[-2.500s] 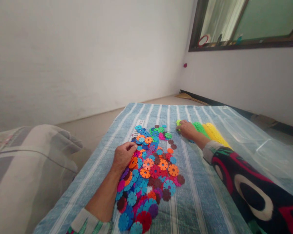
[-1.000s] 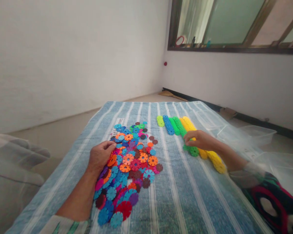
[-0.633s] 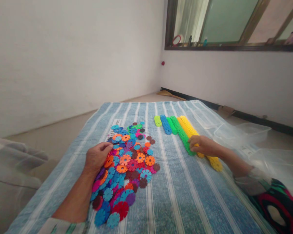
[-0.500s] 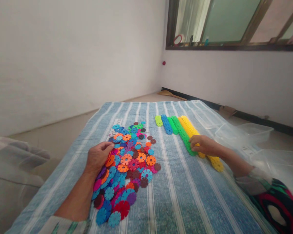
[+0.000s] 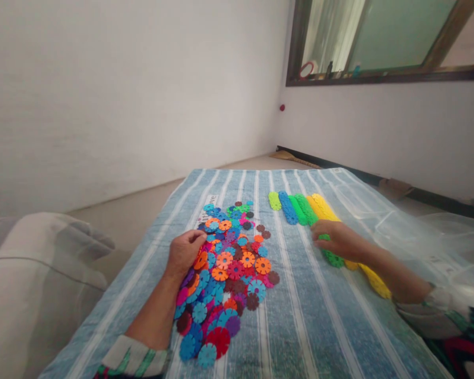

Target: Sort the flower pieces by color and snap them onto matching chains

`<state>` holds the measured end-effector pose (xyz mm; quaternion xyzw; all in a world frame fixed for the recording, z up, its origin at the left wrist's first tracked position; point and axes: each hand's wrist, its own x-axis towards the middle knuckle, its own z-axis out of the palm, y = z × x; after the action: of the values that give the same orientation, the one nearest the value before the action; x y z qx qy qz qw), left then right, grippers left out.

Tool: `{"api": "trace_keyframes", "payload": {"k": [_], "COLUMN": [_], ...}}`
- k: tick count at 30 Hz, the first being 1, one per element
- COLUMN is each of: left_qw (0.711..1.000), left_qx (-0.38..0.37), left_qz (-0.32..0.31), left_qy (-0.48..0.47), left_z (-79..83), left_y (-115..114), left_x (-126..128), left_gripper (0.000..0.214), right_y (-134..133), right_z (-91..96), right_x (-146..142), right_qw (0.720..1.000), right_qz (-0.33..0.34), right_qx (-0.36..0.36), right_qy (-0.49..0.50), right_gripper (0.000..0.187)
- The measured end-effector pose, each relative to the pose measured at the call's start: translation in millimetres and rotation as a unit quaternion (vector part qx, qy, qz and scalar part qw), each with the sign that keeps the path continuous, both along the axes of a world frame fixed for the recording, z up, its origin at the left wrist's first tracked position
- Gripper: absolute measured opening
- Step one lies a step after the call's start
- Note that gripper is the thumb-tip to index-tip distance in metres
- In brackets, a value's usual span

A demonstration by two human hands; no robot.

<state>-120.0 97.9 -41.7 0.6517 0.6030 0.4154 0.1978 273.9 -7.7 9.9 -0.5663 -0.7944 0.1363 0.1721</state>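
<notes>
Seemingly partway: colour rows lined up right of centre, mixed disc pile left loose, lower centre. Left hand pinched at pile's edge, right hand curled over green row; can't tell grasps.

The right hand hides part of a green row; the window and clear boxes run off the right edge.

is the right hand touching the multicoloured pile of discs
Apart: the head view shows the right hand well to the right of the multicoloured pile, with bare striped cloth between them.
</notes>
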Motion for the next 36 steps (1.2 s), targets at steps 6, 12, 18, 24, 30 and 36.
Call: {"api": "trace_keyframes", "payload": {"k": [6, 12, 18, 24, 30, 36], "left_qw": [1.000, 1.000, 1.000, 1.000, 0.999, 1.000], "left_qx": [-0.003, -0.009, -0.008, -0.012, -0.012, -0.007], "left_qz": [-0.008, -0.016, -0.014, -0.015, -0.019, -0.022], "left_qy": [-0.004, -0.011, -0.015, -0.017, -0.024, -0.019], "left_z": [-2.8, -3.6, -5.4, -5.1, -6.7, -8.2], "left_y": [0, -1, -2, -4, -3, -2], "left_x": [-1, -2, -1, 0, 0, -1], "left_gripper": [0.027, 0.027, 0.026, 0.026, 0.026, 0.026], "right_y": [40, 89, 122, 120, 114, 126], "right_z": [-1.5, -16.2, -26.8, -36.0, -35.3, -35.2], "right_x": [-74, -137, -167, -175, -164, -167], "right_qw": [0.998, 0.996, 0.994, 0.992, 0.990, 0.991], "right_qz": [0.062, 0.086, 0.077, 0.073, 0.027, 0.016], "right_qx": [0.010, 0.021, 0.042, 0.028, 0.020, 0.034], "right_qy": [0.023, -0.025, -0.068, -0.099, -0.134, -0.132], "right_gripper": [0.011, 0.018, 0.024, 0.020, 0.025, 0.026]}}
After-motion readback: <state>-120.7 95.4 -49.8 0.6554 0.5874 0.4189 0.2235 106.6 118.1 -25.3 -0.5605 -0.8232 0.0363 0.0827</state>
